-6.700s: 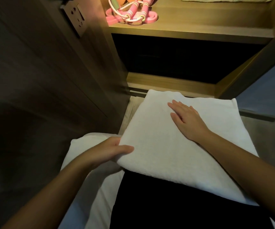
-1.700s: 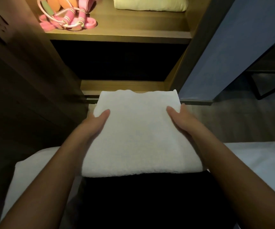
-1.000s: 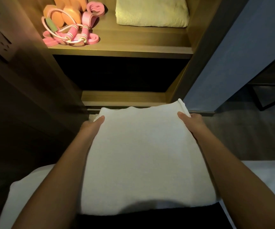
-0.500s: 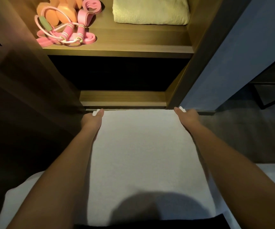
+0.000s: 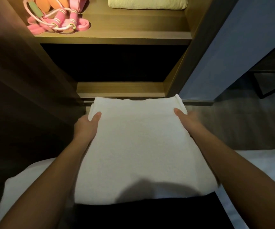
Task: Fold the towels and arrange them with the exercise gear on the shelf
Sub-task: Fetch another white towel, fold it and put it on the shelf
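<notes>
Your left hand [image 5: 87, 126] and right hand [image 5: 187, 120] each pinch a far corner of the folded white towel [image 5: 138, 146], thumb on top, fingers hidden beneath. The towel lies in front of you, below the lit shelf [image 5: 133, 35] carrying pink exercise gear [image 5: 57, 22] and a green towel [image 5: 146, 3]. Expect soft, light, limp cloth. Support both side edges from below, or the layers will likely sag open.

Folded towel [image 5: 138, 146]: plain white.
Shelf towel [image 5: 147, 3]: plain pale yellow-green.
Jump rope handles [image 5: 60, 14]: pink with pale cream bands.
Resistance band [image 5: 36, 29]: solid pink.
Rounded gear [image 5: 48, 4]: orange.
Grip sleeve [image 5: 35, 9]: muted green, on a pink tube.
Shelf board [image 5: 133, 28]: warm brown, fine wood grain.
Wall panel [image 5: 240, 47]: blue-grey.
Bedding [image 5: 257, 162]: white.
Lap cloth [image 5: 141, 214]: black.
</notes>
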A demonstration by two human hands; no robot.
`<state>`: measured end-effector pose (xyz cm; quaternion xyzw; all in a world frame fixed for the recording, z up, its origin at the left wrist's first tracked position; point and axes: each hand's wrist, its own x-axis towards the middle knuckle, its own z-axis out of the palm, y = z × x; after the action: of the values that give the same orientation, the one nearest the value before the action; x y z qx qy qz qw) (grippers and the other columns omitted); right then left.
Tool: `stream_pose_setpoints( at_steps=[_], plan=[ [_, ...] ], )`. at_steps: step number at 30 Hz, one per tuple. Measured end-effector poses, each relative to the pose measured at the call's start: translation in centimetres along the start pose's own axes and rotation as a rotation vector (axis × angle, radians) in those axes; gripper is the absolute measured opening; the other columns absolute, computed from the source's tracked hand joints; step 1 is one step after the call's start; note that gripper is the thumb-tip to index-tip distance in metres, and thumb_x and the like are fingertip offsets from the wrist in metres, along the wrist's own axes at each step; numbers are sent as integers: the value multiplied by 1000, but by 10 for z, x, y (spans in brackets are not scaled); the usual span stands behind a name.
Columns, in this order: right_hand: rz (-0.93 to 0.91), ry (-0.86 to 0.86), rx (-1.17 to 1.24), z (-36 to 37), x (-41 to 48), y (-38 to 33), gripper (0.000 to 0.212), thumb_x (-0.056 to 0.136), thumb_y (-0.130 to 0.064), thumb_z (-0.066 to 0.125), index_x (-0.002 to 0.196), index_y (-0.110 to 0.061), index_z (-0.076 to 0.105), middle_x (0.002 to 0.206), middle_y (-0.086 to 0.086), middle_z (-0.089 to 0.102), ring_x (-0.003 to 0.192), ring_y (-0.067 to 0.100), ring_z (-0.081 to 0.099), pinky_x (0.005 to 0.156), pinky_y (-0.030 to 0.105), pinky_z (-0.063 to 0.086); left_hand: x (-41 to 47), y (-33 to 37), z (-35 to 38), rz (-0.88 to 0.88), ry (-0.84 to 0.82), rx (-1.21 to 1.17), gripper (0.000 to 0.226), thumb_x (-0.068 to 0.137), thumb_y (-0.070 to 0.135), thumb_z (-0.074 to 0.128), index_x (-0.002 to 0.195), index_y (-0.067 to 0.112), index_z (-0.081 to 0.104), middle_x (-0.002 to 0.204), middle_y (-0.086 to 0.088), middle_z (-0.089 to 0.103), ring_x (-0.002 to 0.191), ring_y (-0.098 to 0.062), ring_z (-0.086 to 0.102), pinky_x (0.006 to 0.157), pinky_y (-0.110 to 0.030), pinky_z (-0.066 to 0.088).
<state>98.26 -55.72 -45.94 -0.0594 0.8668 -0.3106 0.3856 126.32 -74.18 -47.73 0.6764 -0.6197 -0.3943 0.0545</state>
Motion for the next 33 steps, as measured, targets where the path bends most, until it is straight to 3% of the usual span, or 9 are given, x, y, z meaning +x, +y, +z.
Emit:
stream_pose_setpoints(
  at_steps=[6, 9, 12, 17, 21, 24, 28, 30, 33],
  plan=[
    [12, -112, -8, -11, -16, 13, 58, 93, -64, 42, 122, -16, 57, 122, 10, 63, 105, 28, 64, 98, 49, 49, -11, -5, -9, -103, -154, 43, 63, 97, 59, 39, 132, 9, 51, 111, -11, 53, 91, -24, 49, 80, -40, 39],
    [-16, -200, 38, -20, -39, 33, 51, 91, -67, 43, 110, -21, 58, 124, 8, 59, 96, 9, 68, 97, 40, 49, -24, -24, -8, -155, -211, 99, 65, 99, 59, 33, 133, 7, 50, 114, -14, 52, 90, -24, 45, 82, -39, 35],
    [-15, -257, -54, -28, -61, 42, 63, 89, -66, 48, 130, -18, 52, 125, 9, 61, 110, 28, 61, 99, 49, 47, -37, -39, -10, -122, -183, 85, 59, 99, 58, 35, 126, 9, 53, 114, -12, 57, 85, -21, 49, 79, -38, 38],
    [-157, -96, 13, -32, -76, 46, 48, 92, -48, 58, 125, -12, 57, 116, 7, 64, 100, 25, 63, 77, 36, 49, -53, -47, -17, 47, -30, -14, 41, 97, 55, 44, 108, 17, 54, 90, 2, 56, 73, -11, 52, 51, -24, 35],
    [-70, -200, 70, -38, -71, 55, 45, 87, -54, 61, 111, -17, 61, 98, 5, 72, 78, 20, 71, 55, 28, 52, -58, -42, -21, -23, -89, -35, 39, 96, 56, 44, 103, 19, 54, 86, 3, 55, 74, -14, 53, 52, -28, 35],
    [45, -290, 227, -40, -60, 50, 41, 87, -57, 58, 105, -20, 63, 80, 1, 76, 64, 15, 73, 42, 25, 53, -48, -32, -22, -191, -228, -173, 41, 97, 57, 43, 96, 17, 53, 94, -1, 56, 77, -16, 52, 67, -34, 42],
    [73, -274, 253, -26, -49, 24, 48, 92, -62, 49, 116, -23, 61, 109, 7, 71, 91, 26, 70, 70, 40, 57, -34, -9, -15, -283, -259, -309, 54, 97, 60, 39, 118, 13, 53, 116, -10, 52, 97, -24, 54, 91, -40, 44],
    [71, -234, 178, -21, -46, 18, 55, 91, -64, 48, 124, -20, 57, 117, 7, 67, 103, 30, 65, 93, 50, 51, -32, -1, -16, -266, -168, -150, 63, 93, 63, 44, 126, 10, 52, 108, -10, 55, 84, -26, 55, 72, -40, 44],
    [22, -14, 18, -19, -45, 19, 60, 94, -61, 47, 131, -14, 51, 118, 8, 61, 103, 30, 62, 91, 46, 50, -27, -6, -20, -253, -73, -125, 55, 90, 59, 53, 118, 11, 56, 92, -7, 57, 75, -24, 54, 54, -34, 37]
  ],
)
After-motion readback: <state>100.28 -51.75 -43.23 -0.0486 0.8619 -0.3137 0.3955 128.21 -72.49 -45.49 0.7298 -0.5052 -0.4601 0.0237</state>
